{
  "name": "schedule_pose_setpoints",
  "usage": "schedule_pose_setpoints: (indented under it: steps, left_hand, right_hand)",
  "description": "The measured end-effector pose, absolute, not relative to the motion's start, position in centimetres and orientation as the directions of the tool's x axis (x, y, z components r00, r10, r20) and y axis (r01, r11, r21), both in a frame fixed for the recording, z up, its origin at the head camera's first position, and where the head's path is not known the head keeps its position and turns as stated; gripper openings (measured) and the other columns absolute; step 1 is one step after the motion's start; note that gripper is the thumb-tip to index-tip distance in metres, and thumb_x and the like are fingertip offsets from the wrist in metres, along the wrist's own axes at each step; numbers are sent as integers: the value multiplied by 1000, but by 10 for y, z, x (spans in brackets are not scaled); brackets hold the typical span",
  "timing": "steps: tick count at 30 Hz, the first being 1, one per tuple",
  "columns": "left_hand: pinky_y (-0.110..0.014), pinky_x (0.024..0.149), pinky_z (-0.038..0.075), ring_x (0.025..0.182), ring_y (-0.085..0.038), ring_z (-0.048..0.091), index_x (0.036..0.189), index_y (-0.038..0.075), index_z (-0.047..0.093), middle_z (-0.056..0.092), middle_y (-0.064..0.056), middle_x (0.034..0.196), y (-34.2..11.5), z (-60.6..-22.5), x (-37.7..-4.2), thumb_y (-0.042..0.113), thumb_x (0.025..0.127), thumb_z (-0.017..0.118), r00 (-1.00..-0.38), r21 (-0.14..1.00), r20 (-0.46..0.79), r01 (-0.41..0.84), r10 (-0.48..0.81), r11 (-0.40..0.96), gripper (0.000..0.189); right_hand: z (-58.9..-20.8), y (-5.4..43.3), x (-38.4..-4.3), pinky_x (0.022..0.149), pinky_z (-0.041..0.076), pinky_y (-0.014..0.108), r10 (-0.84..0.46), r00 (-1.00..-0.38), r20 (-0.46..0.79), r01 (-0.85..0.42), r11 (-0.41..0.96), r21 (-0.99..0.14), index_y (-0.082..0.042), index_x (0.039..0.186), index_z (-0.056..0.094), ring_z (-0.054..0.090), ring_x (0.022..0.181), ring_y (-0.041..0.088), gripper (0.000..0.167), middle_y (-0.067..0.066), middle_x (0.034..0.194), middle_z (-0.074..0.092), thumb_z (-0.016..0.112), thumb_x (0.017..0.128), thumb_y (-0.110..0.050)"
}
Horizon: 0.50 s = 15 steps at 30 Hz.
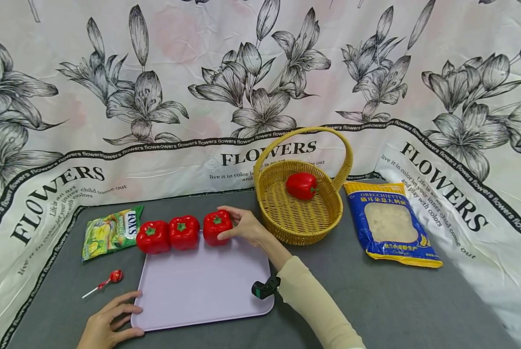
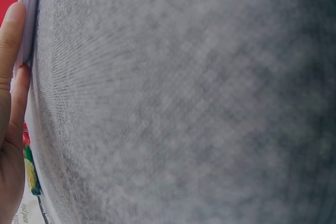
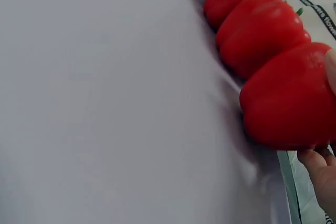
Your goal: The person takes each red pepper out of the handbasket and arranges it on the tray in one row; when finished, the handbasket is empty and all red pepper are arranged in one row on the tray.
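Note:
In the head view, my right hand (image 1: 247,228) grips a red bell pepper (image 1: 214,232) at the far edge of a lilac tray (image 1: 203,286). Thumb and fingers hold the same pepper (image 3: 289,103) from its sides in the right wrist view. To its left, a second pepper (image 1: 184,236) and a third (image 1: 153,241) stand side by side along that far edge, green stems up. My left hand (image 1: 109,322) touches the tray's near left corner with fairly straight, spread fingers. Thumb and a finger meet the tray's edge (image 2: 30,19) in the left wrist view.
A yellow wicker basket (image 1: 301,232) with a tall handle holds another bell pepper (image 1: 301,186) behind the tray. Right of it lies a blue-and-yellow pasta bag (image 1: 391,223). A green Fox's candy bag (image 1: 112,235) and a red lollipop (image 1: 116,276) lie on the left.

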<state>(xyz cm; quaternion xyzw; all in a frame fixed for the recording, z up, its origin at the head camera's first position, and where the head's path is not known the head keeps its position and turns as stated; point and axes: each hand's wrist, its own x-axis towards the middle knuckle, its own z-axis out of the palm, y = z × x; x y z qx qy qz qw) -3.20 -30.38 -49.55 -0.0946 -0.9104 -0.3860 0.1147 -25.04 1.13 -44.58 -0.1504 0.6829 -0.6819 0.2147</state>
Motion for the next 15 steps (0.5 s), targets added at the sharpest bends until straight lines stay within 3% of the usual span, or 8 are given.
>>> schedule_pose_setpoints:
  steps: [6, 15]
  left_hand:
    - [-9, 65, 53, 97, 16, 50, 87, 20, 71, 62, 5, 113, -304, -496, -31, 12, 51, 92, -958, 690, 276, 256, 81, 677, 43]
    - [-8, 65, 52, 98, 16, 49, 87, 20, 71, 62, 2, 113, -304, -496, -32, 12, 50, 92, -958, 678, 277, 250, 74, 691, 43]
  right_hand:
    - [-443, 15, -250, 107, 41, 35, -540, -840, -53, 21, 67, -998, -5, 138, 49, 44, 131, 22, 76, 5, 138, 52, 81, 70, 8]
    - [-436, 28, -254, 110, 36, 38, -664, -747, -21, -37, 73, -997, -1, 143, 41, 40, 134, 22, 74, 9, 144, 46, 74, 77, 10]
